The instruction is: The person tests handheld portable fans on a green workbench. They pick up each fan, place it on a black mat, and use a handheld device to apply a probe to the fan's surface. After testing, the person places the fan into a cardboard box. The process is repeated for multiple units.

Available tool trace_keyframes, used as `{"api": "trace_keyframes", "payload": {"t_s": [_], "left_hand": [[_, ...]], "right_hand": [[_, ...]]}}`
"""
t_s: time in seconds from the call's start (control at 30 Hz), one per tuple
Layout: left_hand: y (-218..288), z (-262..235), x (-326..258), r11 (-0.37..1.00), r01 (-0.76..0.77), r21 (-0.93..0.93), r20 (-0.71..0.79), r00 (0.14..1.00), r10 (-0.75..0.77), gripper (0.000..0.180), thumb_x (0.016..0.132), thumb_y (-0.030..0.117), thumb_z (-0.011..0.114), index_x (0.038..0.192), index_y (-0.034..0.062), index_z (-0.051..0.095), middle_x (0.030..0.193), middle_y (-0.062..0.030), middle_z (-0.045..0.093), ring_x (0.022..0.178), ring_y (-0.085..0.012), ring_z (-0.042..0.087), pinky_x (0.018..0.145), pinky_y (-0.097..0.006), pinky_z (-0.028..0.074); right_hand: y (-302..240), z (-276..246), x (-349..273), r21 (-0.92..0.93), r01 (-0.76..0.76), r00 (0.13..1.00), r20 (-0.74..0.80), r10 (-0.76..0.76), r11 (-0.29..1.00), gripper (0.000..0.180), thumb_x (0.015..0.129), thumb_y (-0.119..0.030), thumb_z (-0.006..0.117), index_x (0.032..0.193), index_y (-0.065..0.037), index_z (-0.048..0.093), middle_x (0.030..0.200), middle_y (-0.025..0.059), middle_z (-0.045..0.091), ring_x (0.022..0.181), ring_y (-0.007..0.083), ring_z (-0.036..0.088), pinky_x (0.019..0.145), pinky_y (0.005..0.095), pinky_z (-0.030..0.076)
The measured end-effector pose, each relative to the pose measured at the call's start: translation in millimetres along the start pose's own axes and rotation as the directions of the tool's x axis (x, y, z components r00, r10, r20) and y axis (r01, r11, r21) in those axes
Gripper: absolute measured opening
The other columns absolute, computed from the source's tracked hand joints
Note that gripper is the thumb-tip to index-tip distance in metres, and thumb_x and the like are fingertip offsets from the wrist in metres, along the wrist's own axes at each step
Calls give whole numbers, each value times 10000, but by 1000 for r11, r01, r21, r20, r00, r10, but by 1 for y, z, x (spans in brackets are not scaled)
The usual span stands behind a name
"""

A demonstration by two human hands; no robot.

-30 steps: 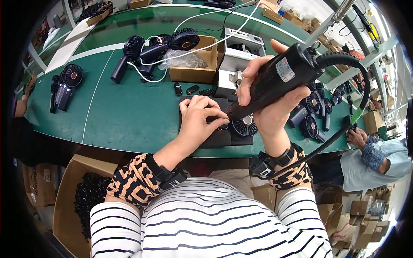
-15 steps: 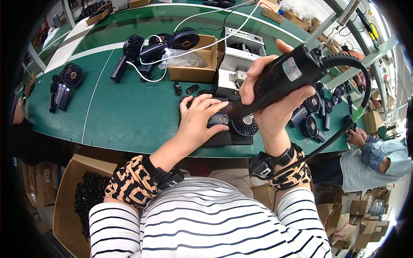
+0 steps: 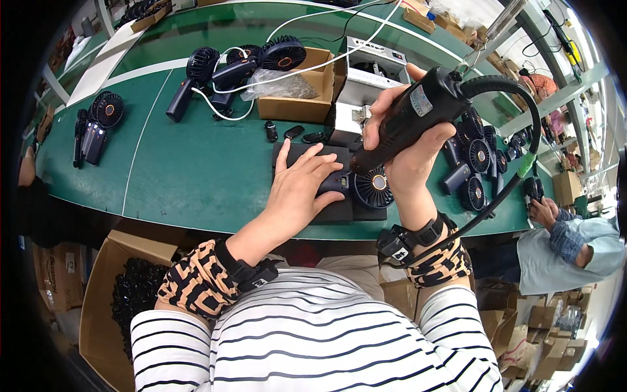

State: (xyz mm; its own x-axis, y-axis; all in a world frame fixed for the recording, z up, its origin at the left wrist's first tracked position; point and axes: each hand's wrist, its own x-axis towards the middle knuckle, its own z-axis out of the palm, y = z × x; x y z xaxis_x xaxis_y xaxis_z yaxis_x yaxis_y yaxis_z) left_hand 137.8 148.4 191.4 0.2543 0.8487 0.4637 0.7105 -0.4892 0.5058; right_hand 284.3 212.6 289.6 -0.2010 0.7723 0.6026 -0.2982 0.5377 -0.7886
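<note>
Head view: left hand (image 3: 295, 188) lies palm-down, fingers (image 3: 317, 161) spread over the fan (image 3: 373, 189); right hand (image 3: 411, 167) wraps the driver (image 3: 410, 119), tilted beside those fingertips.

fan handle (image 3: 336, 183) partly hidden, spring (image 3: 503, 23) cropped

"What fills the middle of the frame?"
"A green table (image 3: 196, 176), its front edge curving, with a thin white line (image 3: 144, 150) down its left part."
"Upper left?"
"A pale board (image 3: 108, 63) slants beside a post (image 3: 103, 21)."
"And upper right?"
"A pale beam (image 3: 558, 97) runs diagonally."
"Lower corners?"
"An open carton (image 3: 95, 313) at lower left, piled boxes (image 3: 552, 356) at lower right."
"The light?"
"Brightest toward the right edge; I can't make out its source."
</note>
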Motion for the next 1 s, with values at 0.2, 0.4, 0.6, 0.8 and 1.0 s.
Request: {"api": "trace_keyframes", "payload": {"t_s": [0.2, 0.4, 0.6, 0.8, 1.0], "left_hand": [[2, -2, 2, 1000, 0, -11, 21, 1000, 0, 463, 741, 284, 773, 1140, 88, 645, 1234, -34, 600, 1304, -259, 447, 1141, -574, 135], [5, 0, 1, 999, 27, -26, -22, 999, -27, 467, 718, 303, 787, 1116, 101, 647, 1231, -25, 588, 1301, -268, 439, 1131, -598, 119], [13, -8, 13, 999, -14, -30, -108, 994, 10, 362, 690, 316, 810, 989, 151, 694, 1125, -11, 590, 1216, -240, 483, 1083, -559, 182], [0, -20, 4, 999, -7, -35, -120, 993, 3, 259, 692, 236, 804, 922, 158, 715, 1084, 4, 588, 1133, -221, 510, 993, -439, 270], [5, -21, -20, 961, -270, 50, -31, 962, 272, 241, 684, 217, 766, 923, 223, 738, 948, 46, 591, 981, -167, 531, 883, -381, 311]], "right_hand": [[9, -7, -3, 33, -37, 999, 6, 37, 999, 1010, 764, -822, 438, 1374, -24, 326, 848, 96, 555, 498, 137, 535, 449, 255, 446], [-2, -4, -1, -5, -3, 1000, -4, 3, 1000, 1025, 762, -832, 418, 1379, -21, 309, 865, 107, 555, 485, 142, 535, 436, 259, 449], [-22, 3, 1, -6, 19, 999, 37, -19, 1000, 1040, 766, -839, 395, 1387, -11, 296, 871, 119, 555, 488, 147, 544, 429, 255, 452], [-27, -4, -4, 6, 17, 1000, 27, -17, 1000, 1052, 761, -848, 391, 1385, -6, 302, 874, 118, 557, 489, 142, 543, 428, 253, 446], [-32, -26, 29, -91, 195, 980, -20, -198, 977, 962, 824, -793, 379, 1391, -19, 309, 897, 122, 562, 523, 133, 540, 464, 257, 461]]}}
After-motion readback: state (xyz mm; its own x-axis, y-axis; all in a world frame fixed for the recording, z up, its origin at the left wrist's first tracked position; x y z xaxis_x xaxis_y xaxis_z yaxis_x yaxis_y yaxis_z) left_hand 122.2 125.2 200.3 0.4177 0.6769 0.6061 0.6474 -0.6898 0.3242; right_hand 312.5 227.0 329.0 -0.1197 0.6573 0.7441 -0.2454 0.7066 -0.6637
